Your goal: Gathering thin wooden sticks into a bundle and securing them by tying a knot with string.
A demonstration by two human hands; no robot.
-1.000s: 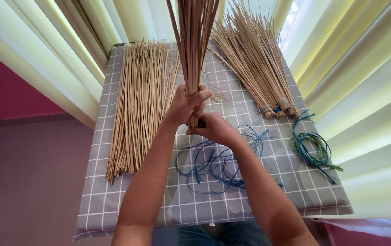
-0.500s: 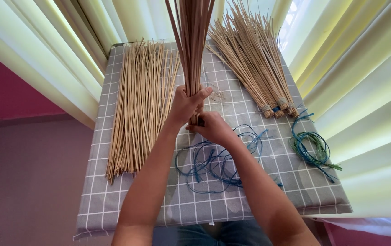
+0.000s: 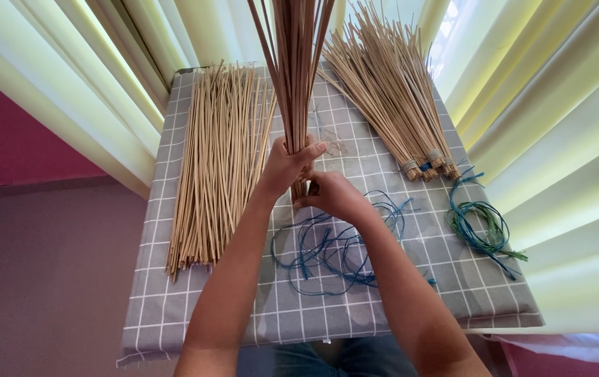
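Over the middle of the grey checked cloth (image 3: pixel 174 307) we are holding a bundle of thin sticks (image 3: pixel 294 63) upright. Our left hand (image 3: pixel 287 166) is wrapping closed around its lower part; our right hand (image 3: pixel 332 195) is curling shut at the bundle's base, just beneath the left. Loose blue strings (image 3: pixel 331 248) are lying right under our wrists. Loose sticks (image 3: pixel 219 150) are lying flat at left, tied bundles (image 3: pixel 390 91) at right, a blue-green string coil (image 3: pixel 479 227) near them.
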